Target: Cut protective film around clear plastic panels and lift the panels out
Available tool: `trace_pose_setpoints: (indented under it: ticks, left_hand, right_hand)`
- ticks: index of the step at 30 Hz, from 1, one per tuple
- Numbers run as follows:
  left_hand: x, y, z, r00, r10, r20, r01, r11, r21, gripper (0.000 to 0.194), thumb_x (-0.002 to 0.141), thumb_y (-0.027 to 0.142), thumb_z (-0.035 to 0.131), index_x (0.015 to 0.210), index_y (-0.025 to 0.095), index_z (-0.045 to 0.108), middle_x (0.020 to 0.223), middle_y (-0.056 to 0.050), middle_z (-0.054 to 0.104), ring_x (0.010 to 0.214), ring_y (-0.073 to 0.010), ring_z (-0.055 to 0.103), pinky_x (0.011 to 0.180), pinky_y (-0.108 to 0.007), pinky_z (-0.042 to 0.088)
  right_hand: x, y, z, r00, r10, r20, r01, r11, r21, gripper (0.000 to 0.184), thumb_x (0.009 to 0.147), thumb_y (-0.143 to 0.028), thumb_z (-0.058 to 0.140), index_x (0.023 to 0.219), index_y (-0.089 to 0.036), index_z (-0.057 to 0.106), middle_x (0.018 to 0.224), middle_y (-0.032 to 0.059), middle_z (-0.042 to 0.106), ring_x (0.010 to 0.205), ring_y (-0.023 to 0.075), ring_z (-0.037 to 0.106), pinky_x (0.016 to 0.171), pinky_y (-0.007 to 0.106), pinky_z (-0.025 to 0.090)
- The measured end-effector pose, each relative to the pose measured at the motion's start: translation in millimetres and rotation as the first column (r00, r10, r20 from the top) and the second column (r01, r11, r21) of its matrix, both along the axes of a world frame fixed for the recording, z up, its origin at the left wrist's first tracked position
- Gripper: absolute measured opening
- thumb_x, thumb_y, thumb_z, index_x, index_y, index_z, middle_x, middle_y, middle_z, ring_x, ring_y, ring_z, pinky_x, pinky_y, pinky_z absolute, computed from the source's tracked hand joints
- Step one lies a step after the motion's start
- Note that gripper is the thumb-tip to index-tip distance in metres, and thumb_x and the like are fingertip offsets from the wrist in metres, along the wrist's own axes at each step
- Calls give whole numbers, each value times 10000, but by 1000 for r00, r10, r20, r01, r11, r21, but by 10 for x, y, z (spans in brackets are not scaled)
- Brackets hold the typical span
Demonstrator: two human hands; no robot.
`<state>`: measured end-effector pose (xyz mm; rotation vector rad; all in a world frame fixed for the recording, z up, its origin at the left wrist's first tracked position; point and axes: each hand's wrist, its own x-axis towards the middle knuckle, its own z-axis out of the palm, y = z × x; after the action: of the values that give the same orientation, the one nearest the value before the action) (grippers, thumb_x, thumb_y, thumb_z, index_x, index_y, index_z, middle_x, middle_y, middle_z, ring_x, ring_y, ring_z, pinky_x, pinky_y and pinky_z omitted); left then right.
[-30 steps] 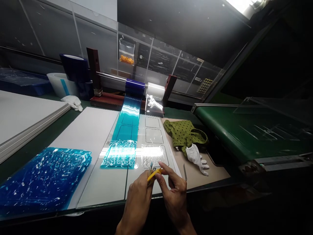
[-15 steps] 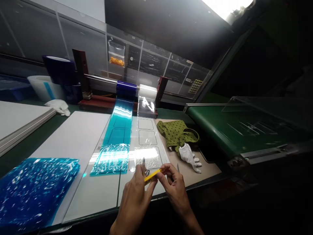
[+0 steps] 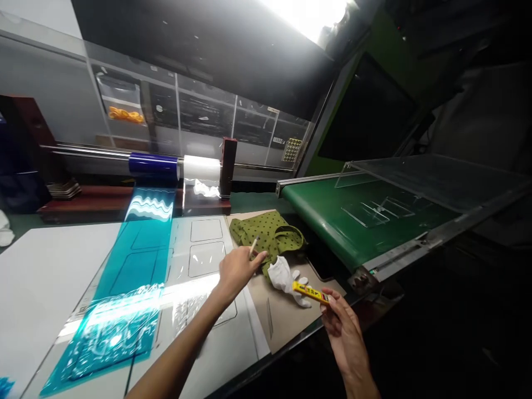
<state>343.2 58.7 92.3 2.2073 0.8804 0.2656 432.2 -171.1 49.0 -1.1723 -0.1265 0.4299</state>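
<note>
Holding: yellow utility knife (image 3: 311, 292) is gripped near one end by R hand (image 3: 343, 330), fingers curled narrow around its body.
Knife axis: long axis is laid roughly level, running up-left from R hand, w/ the free end just above the fingers of white cotton glove (image 3: 285, 277) (contact can't be told from this angle).
Knife position: it's held in the air over the right part of brown card mat (image 3: 291, 321), not resting on anything.
Nearer hand: R hand is the nearer by far; L hand (image 3: 239, 271) is kept well apart, to the left.
L hand: a narrow pinch is formed, w/ thin pale sliver (image 3: 253, 246) held tilted up between thumb and forefinger (too small to identify).
Vs earlier: both hands were held close together over the clear film, knife between them; they're now well separated, and the knife has been carried right, past the white board's edge.
Around: clear film sheet (image 3: 191, 313) and teal film (image 3: 133, 266) are laid on white board (image 3: 45, 277); green polka-dot cloth (image 3: 266, 235) and thin metal strip (image 3: 269, 318) are on the mat; green conveyor belt (image 3: 353, 233) is seen to the right.
</note>
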Motion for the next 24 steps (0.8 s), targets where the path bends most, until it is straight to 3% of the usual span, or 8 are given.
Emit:
trace_pose_setpoints:
  ticks: [4, 7, 9, 12, 16, 18, 21, 24]
  left_hand:
    - [816, 7, -267, 991, -8, -136, 7, 1000, -4, 325, 861, 445, 561, 978, 145, 606, 966, -48, 637, 878, -175, 612, 802, -396, 506]
    - [1072, 80, -289, 993, -10, -115, 8, 1000, -16, 287, 867, 391, 571, 1021, 151, 598, 1006, -51, 632, 893, -175, 615, 795, -386, 519]
    - [1106, 227, -120, 999, -20, -31, 19, 1000, -6, 284, 879, 400, 550, 1000, 148, 601, 965, -42, 637, 844, -160, 617, 764, -366, 524]
    - [1068, 526, 317, 988, -33, 153, 27, 999, 46, 320, 881, 447, 526, 937, 143, 605, 875, -24, 633, 767, -141, 603, 720, -337, 510]
    - [1004, 789, 783, 934, -33, 357, -5, 994, 107, 312, 784, 468, 608, 789, 157, 624, 645, 32, 556, 650, -136, 542, 620, -271, 414]
    - [990, 822, 855, 906, -28, 421, -20, 994, 109, 327, 728, 489, 622, 742, 162, 626, 561, 49, 493, 587, -128, 494, 558, -248, 346]
    - [987, 816, 832, 879, -38, 475, -11, 995, 99, 348, 692, 507, 607, 716, 160, 622, 519, 57, 436, 528, -109, 419, 514, -236, 291]
    - [966, 811, 788, 867, -50, 496, 6, 996, 89, 381, 686, 533, 596, 719, 154, 617, 536, 51, 434, 534, -107, 401, 513, -231, 294]
  right_hand:
    - [335, 5, -170, 998, -58, 32, 58, 998, 16, 349, 595, -378, 841, 791, -156, 657, 641, 4, 650, 409, -15, 190, 348, 100, 175]
    - [520, 36, -227, 998, -53, 40, 54, 998, -29, 382, 591, -401, 841, 813, -152, 653, 655, 26, 670, 416, -12, 160, 357, 121, 127]
    - [619, 80, -216, 999, -17, 36, 20, 998, -59, 399, 599, -423, 832, 819, -144, 650, 666, 45, 683, 418, -11, 148, 369, 138, 98]
    - [722, 228, -160, 995, 86, 52, -81, 992, -92, 397, 635, -443, 801, 823, -125, 653, 697, 72, 697, 418, -7, 141, 386, 160, 72]
    - [785, 638, -108, 975, 214, 60, -208, 973, -99, 398, 655, -459, 758, 830, -120, 644, 734, 88, 708, 404, 2, 155, 379, 168, 83]
    - [821, 942, -105, 971, 231, 66, -224, 970, -100, 385, 662, -465, 732, 818, -128, 631, 735, 85, 709, 390, 6, 175, 369, 167, 103]
    - [924, 1485, -99, 965, 241, 103, -227, 965, -129, 357, 680, -468, 687, 807, -140, 624, 695, 59, 699, 359, 18, 245, 343, 165, 138]
    - [1037, 1963, -67, 936, 296, 190, -263, 948, -179, 344, 695, -442, 660, 863, -142, 648, 645, 29, 677, 382, 73, 421, 336, 180, 256]
